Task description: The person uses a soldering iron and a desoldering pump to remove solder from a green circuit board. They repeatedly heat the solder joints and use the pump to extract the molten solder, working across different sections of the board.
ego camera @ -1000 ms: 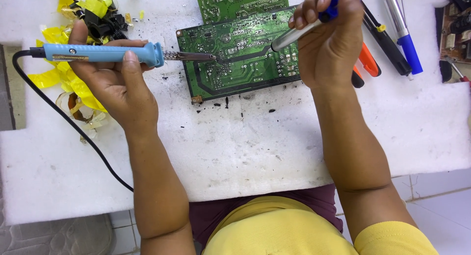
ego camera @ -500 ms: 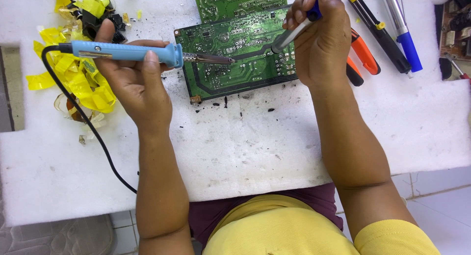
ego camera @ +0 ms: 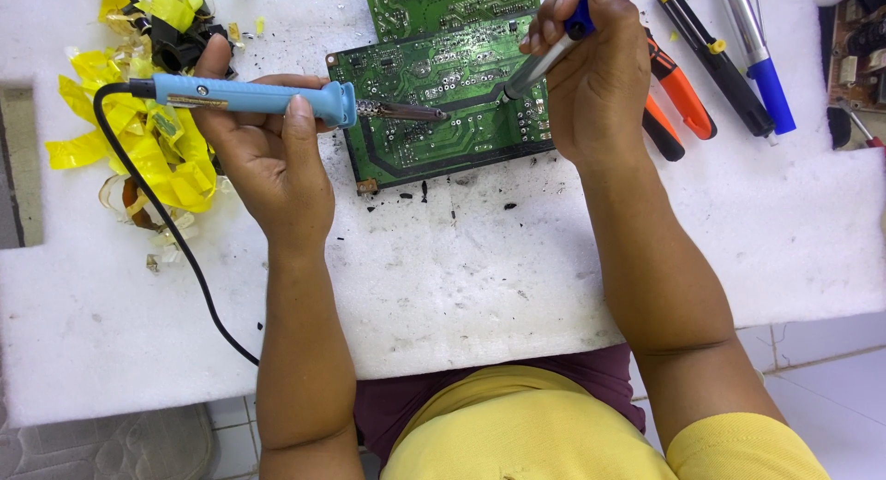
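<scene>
We see a white foam slab point(ego camera: 480, 286) carrying a green circuit board point(ego camera: 434, 120), yellow tape scraps point(ego camera: 157, 148) left of it, and what seem pens point(ego camera: 738, 55) right.

My one head view, looking steeply down, close over both hands, board point(ego camera: 443, 102) just beyond my fingers
</scene>
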